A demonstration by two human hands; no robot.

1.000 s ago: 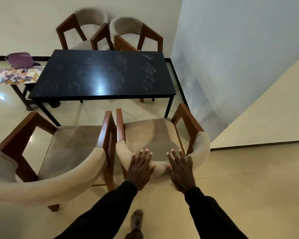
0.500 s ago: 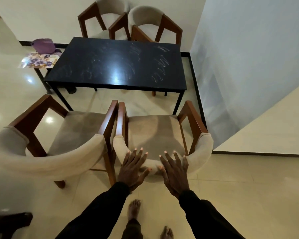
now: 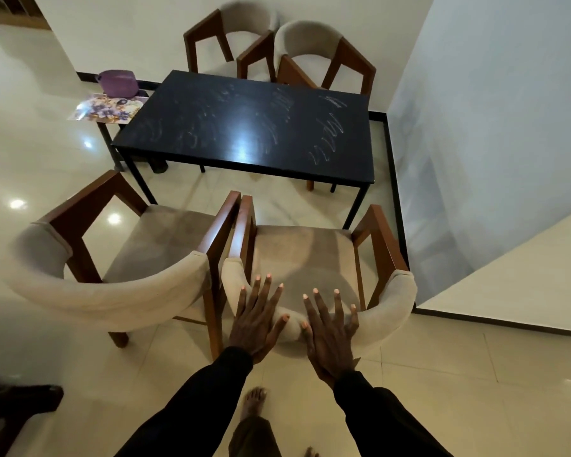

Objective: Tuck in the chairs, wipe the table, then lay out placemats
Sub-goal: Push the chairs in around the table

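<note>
glossy cream tiled floor (image 3: 475,390) with bright spots of reflected light (image 3: 17,204) at left; pale back wall (image 3: 129,34); grey-white side wall (image 3: 491,110) at right, edged along the floor by a dark skirting (image 3: 397,199); small dark-framed side stand (image 3: 107,143) near the back wall.

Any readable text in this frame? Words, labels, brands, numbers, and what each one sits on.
No readable text anywhere in the head view.
White scribbles on the black table: loops and zigzags, no letters or numbers.
Floral placemat: flower print only, no words visible.
Purple container: no label or brand can be made out.
</note>
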